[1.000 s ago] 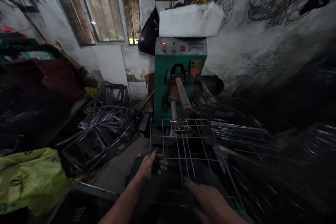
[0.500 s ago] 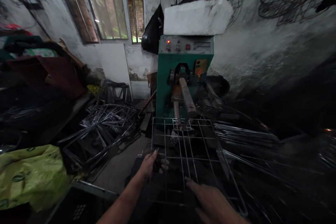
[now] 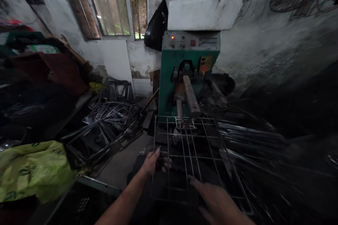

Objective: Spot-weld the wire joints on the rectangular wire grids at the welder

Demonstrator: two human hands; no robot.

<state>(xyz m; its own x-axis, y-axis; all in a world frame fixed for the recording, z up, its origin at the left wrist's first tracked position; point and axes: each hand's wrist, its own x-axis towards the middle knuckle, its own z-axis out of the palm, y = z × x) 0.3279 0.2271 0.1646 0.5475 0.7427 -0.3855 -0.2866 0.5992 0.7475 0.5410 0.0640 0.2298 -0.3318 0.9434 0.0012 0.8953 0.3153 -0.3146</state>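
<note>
A rectangular wire rack (image 3: 188, 156) of thin metal rods stretches away from me, its far end under the thick rod-shaped arms (image 3: 191, 100) of a green machine (image 3: 169, 74). My left hand (image 3: 153, 161) is closed around the rack's left side, thumb on top and fingers curled beneath. Lower and to the right, my right hand (image 3: 211, 195) has its fingertips closed on the long middle rods. Its thumb and the rack's near end are dim and partly hidden.
Metal wire frames (image 3: 113, 116) lie heaped on the left floor. Bundled rods (image 3: 243, 133) lie at right. A yellow-green bag (image 3: 31, 168) and a dark crate (image 3: 84, 200) are at near left. A white foam block (image 3: 203, 10) tops the machine.
The view has tilted down and turned slightly left. Both hands keep their places on the rack, which stays under the machine's arms with little visible movement.
</note>
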